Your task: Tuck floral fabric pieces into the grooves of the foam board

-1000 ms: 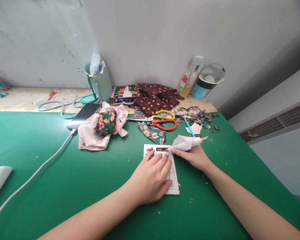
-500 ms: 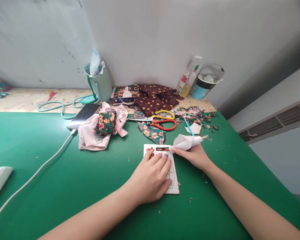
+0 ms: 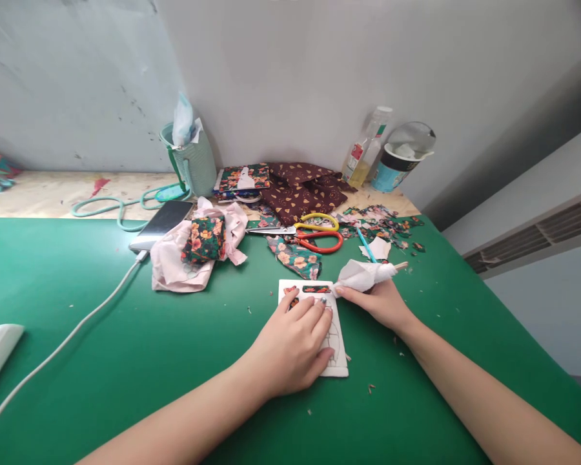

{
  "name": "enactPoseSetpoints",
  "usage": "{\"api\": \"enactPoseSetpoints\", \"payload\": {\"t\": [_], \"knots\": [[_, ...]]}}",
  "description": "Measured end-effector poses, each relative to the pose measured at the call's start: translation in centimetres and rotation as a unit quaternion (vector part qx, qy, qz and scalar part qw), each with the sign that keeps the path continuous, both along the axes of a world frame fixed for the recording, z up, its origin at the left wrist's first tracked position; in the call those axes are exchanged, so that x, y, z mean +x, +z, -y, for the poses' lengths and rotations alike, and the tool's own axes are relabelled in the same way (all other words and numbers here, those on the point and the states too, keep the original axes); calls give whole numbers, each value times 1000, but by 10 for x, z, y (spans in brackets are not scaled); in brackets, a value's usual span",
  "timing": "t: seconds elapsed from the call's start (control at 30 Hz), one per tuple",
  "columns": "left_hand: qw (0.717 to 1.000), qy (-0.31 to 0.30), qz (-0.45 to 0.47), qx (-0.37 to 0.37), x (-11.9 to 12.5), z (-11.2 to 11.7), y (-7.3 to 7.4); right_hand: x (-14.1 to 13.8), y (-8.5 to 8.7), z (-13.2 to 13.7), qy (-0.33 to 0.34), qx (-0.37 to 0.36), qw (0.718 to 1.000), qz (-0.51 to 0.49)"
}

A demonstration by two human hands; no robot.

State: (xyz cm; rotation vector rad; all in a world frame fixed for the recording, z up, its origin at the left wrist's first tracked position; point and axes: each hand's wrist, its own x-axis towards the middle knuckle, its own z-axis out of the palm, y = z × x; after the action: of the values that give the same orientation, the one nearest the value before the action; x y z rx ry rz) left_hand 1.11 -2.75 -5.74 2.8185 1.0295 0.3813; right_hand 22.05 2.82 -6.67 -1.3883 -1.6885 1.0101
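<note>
My left hand [image 3: 295, 345] lies palm down with fingers stretched over a small white board [image 3: 337, 368], covering much of it. The board carries drawn outlines, and strips of dark floral fabric [image 3: 315, 289] lie along its far end. In my right hand [image 3: 385, 303] is a white, cone-shaped bag [image 3: 361, 274], its narrow tip at the board's far right corner beside the fabric strip. A thin light-brown stick end [image 3: 401, 265] shows past the bag's wide end; whether it belongs to the bag I cannot tell.
Beyond the board lie scissors [image 3: 319, 241], a floral scrap [image 3: 297, 258], a blue pen-like stick [image 3: 366, 245] and fabric snippets [image 3: 382, 223]. Pink cloth [image 3: 174, 265] and a phone [image 3: 162, 223] are to the left. A bottle [image 3: 368, 148] and cup [image 3: 392, 169] stand behind.
Almost nothing differs. The white bag and my right hand have shifted very slightly to the right; my left hand stays on the board.
</note>
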Motion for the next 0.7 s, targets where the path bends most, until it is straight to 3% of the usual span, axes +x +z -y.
{"api": "enactPoseSetpoints", "payload": {"t": [0.7], "knots": [[1000, -3, -5, -2, 0, 1, 1, 1, 1, -2, -5, -6, 1000, -6]]}}
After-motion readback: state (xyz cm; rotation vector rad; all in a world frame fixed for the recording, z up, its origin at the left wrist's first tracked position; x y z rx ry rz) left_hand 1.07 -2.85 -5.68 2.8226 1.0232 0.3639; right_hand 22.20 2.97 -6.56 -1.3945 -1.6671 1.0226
